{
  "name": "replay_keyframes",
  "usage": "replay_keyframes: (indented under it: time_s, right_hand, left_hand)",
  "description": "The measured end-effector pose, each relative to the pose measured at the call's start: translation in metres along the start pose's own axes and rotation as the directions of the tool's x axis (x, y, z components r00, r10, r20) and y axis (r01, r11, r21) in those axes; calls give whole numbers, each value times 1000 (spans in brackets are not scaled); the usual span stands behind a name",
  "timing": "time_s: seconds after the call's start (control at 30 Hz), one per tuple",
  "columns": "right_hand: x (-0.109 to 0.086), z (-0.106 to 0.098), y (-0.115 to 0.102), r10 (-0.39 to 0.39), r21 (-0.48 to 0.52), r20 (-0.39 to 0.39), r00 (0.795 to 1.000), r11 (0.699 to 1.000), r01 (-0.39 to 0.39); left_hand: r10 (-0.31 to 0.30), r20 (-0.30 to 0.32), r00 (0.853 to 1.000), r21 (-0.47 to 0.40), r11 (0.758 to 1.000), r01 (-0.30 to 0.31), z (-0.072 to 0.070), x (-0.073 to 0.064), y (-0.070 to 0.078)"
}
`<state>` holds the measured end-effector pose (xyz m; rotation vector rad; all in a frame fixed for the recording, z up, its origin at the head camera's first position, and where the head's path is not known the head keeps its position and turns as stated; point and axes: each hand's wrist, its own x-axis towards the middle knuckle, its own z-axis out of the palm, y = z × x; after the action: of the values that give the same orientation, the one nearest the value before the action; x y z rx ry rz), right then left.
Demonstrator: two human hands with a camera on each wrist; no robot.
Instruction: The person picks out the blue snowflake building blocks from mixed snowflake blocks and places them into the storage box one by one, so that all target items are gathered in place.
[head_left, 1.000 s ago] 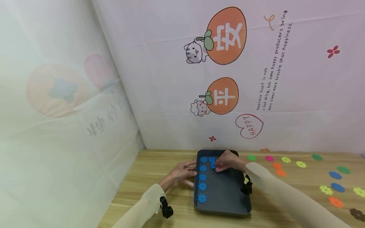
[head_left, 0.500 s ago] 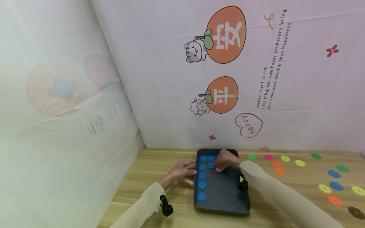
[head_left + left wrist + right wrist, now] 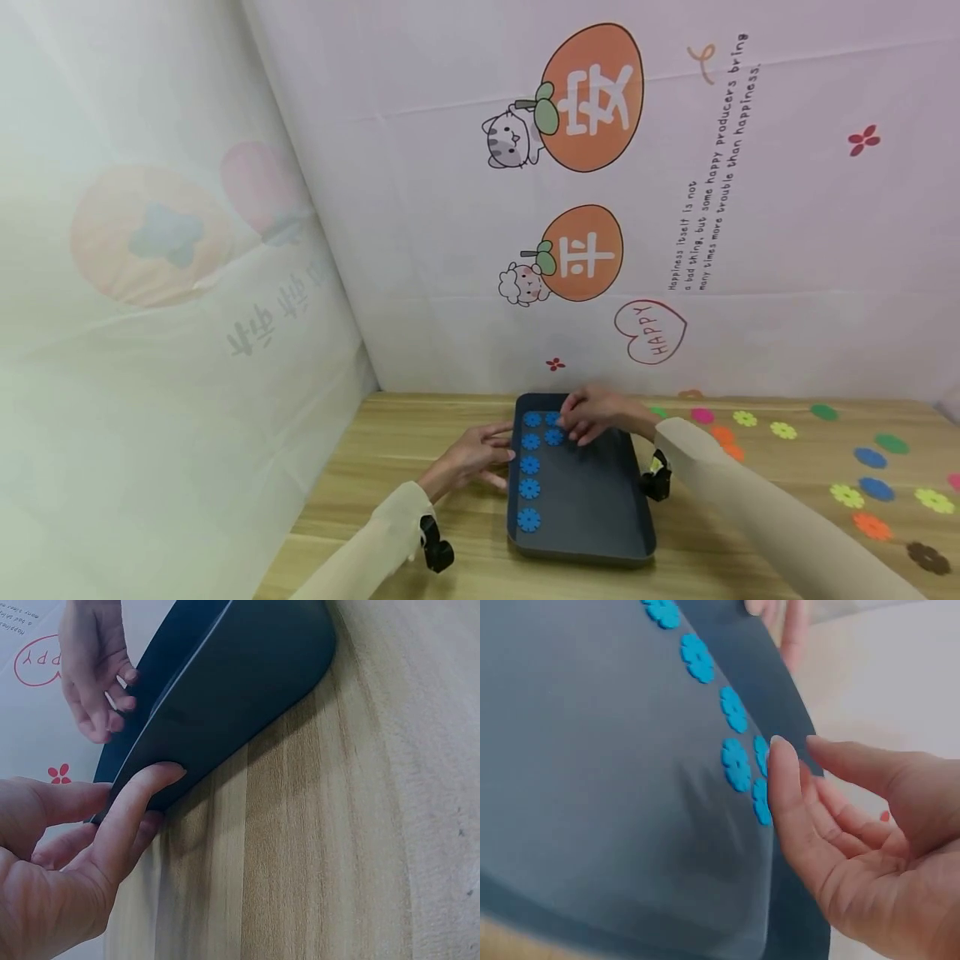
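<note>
A dark grey rectangular tray (image 3: 592,508) lies on the wooden table, with several blue notched plastic discs (image 3: 529,465) in a column along its left side. Two more blue discs (image 3: 554,437) form a short second column at the far end. My left hand (image 3: 471,454) holds the tray's left wall; in the left wrist view, fingers (image 3: 154,778) lie against the outer wall. Over the far end hovers my right hand (image 3: 597,414), holding nothing visible. Its fingertips, in the right wrist view, are beside the blue discs (image 3: 736,765) and partly cover one.
Loose discs are scattered on the table right of the tray, among them yellow (image 3: 847,496), orange (image 3: 872,525), blue (image 3: 876,489), green (image 3: 891,443) and brown (image 3: 928,557). A printed white cloth (image 3: 450,250) rises behind the table, another at its left.
My right hand has let go of the second disc in the second column and lifted slightly, its fingers loosening. The disc now lies flat. My left hand stays at the tray's left wall.
</note>
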<state>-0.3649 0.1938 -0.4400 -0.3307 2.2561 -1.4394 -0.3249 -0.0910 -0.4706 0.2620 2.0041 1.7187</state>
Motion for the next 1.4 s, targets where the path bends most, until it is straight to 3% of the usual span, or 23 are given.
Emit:
replay_keyframes:
  time_s: [0.47,0.7,0.87,1.1,1.4]
  right_hand:
    - [-26,-27,7,-153,-14,-125,980,988,152]
    - [-41,-45,15,-107,-19,-196,975,994,106]
    - [-58,-64,26,-131,-20,-210,969,991,130]
    - [-80,-93,53,-149,-25,-256,955,989,148]
    - [-105,-131,97,-93,-71,-322,942,995,74]
  left_hand:
    - [-18,-14,1000,-5,1000,18,0,2,-1]
    - [-18,-7,1000,-14,1000,17,0,2,-1]
    - [-14,-9,1000,-10,1000,14,0,3,-2]
    - [1,-18,1000,3,1000,-1,-1,2,-4]
    - [1,-23,1000,7,1000,-1,0,1,-3]
